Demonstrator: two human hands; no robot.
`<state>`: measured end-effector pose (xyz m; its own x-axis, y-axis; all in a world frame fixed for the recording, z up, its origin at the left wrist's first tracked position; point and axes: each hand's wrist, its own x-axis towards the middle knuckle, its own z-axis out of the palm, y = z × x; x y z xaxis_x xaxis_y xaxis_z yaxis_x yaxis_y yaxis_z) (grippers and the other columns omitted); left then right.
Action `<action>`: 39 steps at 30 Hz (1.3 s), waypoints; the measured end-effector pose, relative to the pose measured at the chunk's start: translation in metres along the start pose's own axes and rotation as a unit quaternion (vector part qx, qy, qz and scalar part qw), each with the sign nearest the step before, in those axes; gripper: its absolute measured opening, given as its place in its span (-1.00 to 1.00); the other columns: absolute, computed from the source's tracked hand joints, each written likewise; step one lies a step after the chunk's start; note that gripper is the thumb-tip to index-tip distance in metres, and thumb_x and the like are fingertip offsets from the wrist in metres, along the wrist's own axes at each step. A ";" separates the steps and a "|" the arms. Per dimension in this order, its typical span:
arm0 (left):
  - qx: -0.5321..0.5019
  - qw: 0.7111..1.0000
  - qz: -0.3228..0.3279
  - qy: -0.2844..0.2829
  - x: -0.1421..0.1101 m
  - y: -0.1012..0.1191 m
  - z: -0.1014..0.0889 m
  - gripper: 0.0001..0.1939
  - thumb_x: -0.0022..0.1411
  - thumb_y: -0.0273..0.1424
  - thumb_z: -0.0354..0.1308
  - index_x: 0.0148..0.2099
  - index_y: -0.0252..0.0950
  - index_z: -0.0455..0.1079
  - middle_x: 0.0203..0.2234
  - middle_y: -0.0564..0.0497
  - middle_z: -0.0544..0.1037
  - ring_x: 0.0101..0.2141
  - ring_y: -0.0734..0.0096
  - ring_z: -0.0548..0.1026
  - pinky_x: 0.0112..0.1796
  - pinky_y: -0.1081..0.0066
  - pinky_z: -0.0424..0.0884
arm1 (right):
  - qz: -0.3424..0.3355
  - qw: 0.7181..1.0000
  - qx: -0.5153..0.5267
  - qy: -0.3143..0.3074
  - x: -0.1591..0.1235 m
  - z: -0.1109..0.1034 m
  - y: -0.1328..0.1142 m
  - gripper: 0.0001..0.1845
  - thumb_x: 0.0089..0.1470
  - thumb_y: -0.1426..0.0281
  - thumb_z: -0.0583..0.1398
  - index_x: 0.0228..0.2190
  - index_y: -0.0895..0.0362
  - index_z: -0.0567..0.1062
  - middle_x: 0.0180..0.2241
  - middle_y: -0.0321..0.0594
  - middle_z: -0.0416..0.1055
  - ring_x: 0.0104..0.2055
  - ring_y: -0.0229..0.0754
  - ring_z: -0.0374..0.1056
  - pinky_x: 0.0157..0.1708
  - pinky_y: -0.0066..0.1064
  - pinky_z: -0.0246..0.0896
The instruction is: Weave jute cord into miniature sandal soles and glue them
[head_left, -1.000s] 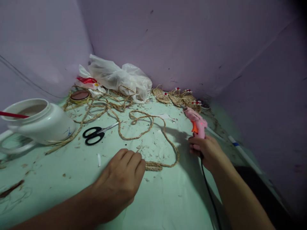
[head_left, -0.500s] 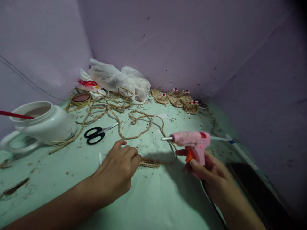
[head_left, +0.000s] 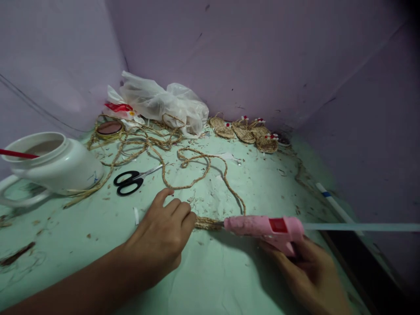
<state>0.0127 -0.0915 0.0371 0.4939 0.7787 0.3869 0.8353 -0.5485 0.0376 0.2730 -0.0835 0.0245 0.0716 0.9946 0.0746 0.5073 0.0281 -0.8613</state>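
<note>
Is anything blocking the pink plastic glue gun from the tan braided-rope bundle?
Nothing visible. The pink plastic glue gun in the right hand has its metal tip at the right end of the tan braided-rope bundle; the left hand is at the other end.

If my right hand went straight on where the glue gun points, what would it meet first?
Probably the braided bundle: the nozzle of the glue gun in your right hand is right at its end, though I can't tell whether they touch.
</note>
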 end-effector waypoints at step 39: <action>0.041 0.998 0.016 0.050 0.002 0.002 -0.001 -0.70 -0.03 -0.68 -0.07 -0.31 -0.38 0.43 -0.47 -0.07 0.46 -0.40 0.28 0.37 -0.06 0.03 0.16 | -0.025 0.992 -0.062 -0.106 -0.002 -0.013 0.010 -0.72 -0.12 0.16 0.26 -0.36 0.01 0.63 -0.51 -0.24 0.50 -0.51 -0.13 0.34 -0.52 -0.36 0.26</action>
<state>0.0149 -0.0915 0.0386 0.4978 0.7243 0.4770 0.8383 -0.5429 -0.0506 0.2893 -0.0865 0.0221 -0.1318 0.9913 -0.0021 0.6084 0.0792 -0.7896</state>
